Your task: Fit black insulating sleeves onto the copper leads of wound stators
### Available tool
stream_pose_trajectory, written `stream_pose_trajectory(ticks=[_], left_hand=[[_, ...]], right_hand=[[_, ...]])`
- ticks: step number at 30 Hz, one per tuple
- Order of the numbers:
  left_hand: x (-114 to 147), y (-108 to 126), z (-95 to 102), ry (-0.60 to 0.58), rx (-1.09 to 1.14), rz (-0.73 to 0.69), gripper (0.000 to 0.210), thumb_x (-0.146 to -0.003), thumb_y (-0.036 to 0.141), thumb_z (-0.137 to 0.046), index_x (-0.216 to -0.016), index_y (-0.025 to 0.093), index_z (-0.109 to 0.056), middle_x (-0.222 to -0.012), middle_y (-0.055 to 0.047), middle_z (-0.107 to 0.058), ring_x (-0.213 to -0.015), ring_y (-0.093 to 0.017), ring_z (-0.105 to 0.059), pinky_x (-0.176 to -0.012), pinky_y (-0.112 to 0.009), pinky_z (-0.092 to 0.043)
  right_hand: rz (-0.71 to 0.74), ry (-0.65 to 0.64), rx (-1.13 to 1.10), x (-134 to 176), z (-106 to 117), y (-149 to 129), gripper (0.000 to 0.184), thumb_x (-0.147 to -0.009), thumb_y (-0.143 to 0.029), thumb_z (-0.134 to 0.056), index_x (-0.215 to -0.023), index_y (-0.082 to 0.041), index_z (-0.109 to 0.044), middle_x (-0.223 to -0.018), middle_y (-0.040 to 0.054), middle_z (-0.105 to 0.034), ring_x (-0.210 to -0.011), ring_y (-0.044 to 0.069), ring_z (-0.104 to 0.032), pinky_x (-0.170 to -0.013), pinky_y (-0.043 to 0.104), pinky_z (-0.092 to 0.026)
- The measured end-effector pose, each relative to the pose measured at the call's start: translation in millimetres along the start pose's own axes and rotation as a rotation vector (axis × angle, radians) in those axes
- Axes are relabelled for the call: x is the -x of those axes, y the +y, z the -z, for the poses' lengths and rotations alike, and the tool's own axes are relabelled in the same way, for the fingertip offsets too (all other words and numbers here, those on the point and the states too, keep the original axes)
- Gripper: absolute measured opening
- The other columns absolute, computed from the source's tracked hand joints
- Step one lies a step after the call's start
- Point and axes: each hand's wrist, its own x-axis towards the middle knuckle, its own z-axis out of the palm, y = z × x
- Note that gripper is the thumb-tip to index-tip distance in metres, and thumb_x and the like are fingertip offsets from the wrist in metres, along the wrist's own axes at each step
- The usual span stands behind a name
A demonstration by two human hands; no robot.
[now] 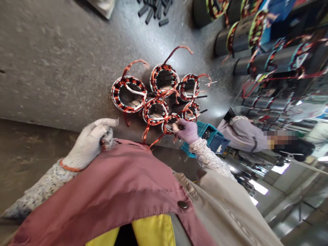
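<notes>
Several motor stators with copper windings stand grouped on the metal worktable (64, 75). My right hand (189, 131), in a purple glove, is at the small stator (167, 123) nearest me. Its fingers are curled together at that stator's right rim, with a dark spot between them; what they grip is hidden. My left hand (89, 141), in a white glove with dirty fingertips, is held near the table's front edge, left of the stators. Its index finger points out, apart from the thumb, and nothing shows between them. The large stator (128, 94) is the nearest one to it.
Black tube pieces (153, 10) lie at the table's far side. More stators (241, 34) lie on their sides at the right. Blue bins (208, 131) stand beside my right forearm. A person (243, 133) in a grey top is beyond them.
</notes>
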Motion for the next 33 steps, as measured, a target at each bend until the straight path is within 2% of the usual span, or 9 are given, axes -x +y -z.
stream_pose_trajectory(ticks=[5, 10, 14, 18, 20, 24, 26, 29, 33], left_hand=[[1, 0, 4.7, 0.014, 0.017, -0.023, 0.027, -0.083, 0.04, -0.06, -0.099, 0.018, -0.063, -0.048, 0.009, -0.041, -0.041, -0.009, -0.036, -0.042, -0.024, -0.034], [5, -2, 7.9, 0.019, 0.052, -0.034, 0.03, -0.082, 0.041, -0.062, -0.101, 0.017, -0.063, -0.047, 0.009, -0.04, -0.042, -0.009, -0.037, -0.043, -0.024, -0.035], [6, -7, 16.8, 0.061, 0.128, -0.028, 0.029, -0.083, 0.042, -0.062, -0.1, 0.018, -0.063, -0.047, 0.009, -0.039, -0.041, -0.009, -0.035, -0.044, -0.024, -0.035], [7, -10, 23.7, 0.085, 0.174, -0.001, 0.029, -0.082, 0.042, -0.062, -0.099, 0.018, -0.062, -0.047, 0.009, -0.039, -0.042, -0.008, -0.033, -0.044, -0.023, -0.034], [7, -8, 23.9, 0.075, 0.19, 0.014, 0.028, -0.083, 0.04, -0.061, -0.1, 0.017, -0.062, -0.047, 0.009, -0.039, -0.042, -0.008, -0.034, -0.044, -0.022, -0.033], [6, -2, 21.6, 0.072, 0.205, 0.008, 0.028, -0.084, 0.039, -0.06, -0.099, 0.016, -0.062, -0.048, 0.009, -0.04, -0.043, -0.008, -0.034, -0.044, -0.022, -0.033], [6, 0, 21.9, 0.072, 0.208, -0.003, 0.028, -0.084, 0.04, -0.061, -0.099, 0.016, -0.061, -0.048, 0.009, -0.04, -0.043, -0.008, -0.034, -0.044, -0.022, -0.033], [6, -1, 25.5, 0.084, 0.2, -0.014, 0.028, -0.085, 0.04, -0.059, -0.1, 0.017, -0.061, -0.048, 0.009, -0.04, -0.042, -0.008, -0.034, -0.045, -0.023, -0.033], [8, -1, 29.4, 0.126, 0.245, -0.011, 0.025, -0.086, 0.038, -0.057, -0.1, 0.017, -0.061, -0.048, 0.01, -0.037, -0.042, -0.008, -0.034, -0.046, -0.024, -0.034]], right_hand=[[0.12, 0.223, -0.295, -6, 24, -43, 0.027, -0.078, -0.044, -0.059, -0.064, -0.021, -0.057, -0.058, 0.0001, -0.061, -0.053, 0.013, -0.052, -0.053, 0.026, -0.043], [0.22, 0.029, -0.04, -34, 1, -79, 0.025, -0.079, -0.043, -0.059, -0.07, -0.02, -0.062, -0.06, 0.0005, -0.064, -0.053, 0.012, -0.053, -0.054, 0.025, -0.041], [0.176, -0.049, 0.247, -44, -18, -83, 0.023, -0.08, -0.042, -0.059, -0.075, -0.02, -0.067, -0.066, 0.0033, -0.068, -0.058, 0.016, -0.06, -0.056, 0.026, -0.04], [0.195, -0.058, 0.192, -38, -7, -85, 0.022, -0.079, -0.041, -0.059, -0.071, -0.02, -0.064, -0.062, 0.0021, -0.066, -0.054, 0.015, -0.057, -0.054, 0.026, -0.039], [0.223, 0.011, 0.032, -38, 11, -88, 0.024, -0.079, -0.042, -0.058, -0.068, -0.021, -0.061, -0.058, -0.0001, -0.061, -0.051, 0.012, -0.052, -0.052, 0.025, -0.039], [0.284, 0.309, -0.158, -70, 46, -91, 0.028, -0.084, -0.045, -0.056, -0.068, -0.021, -0.057, -0.061, -0.0007, -0.059, -0.055, 0.012, -0.052, -0.053, 0.025, -0.042], [0.273, 0.338, -0.078, -97, 51, -89, 0.027, -0.083, -0.043, -0.058, -0.068, -0.021, -0.056, -0.06, -0.0008, -0.058, -0.057, 0.012, -0.053, -0.053, 0.024, -0.043], [0.232, 0.253, 0.11, -128, 43, -87, 0.024, -0.079, -0.042, -0.062, -0.069, -0.02, -0.06, -0.058, 0.0001, -0.06, -0.057, 0.013, -0.055, -0.055, 0.025, -0.043], [0.232, 0.221, 0.3, -135, 33, -84, 0.027, -0.08, -0.046, -0.061, -0.073, -0.02, -0.064, -0.061, 0.0022, -0.065, -0.06, 0.017, -0.061, -0.059, 0.028, -0.045]])
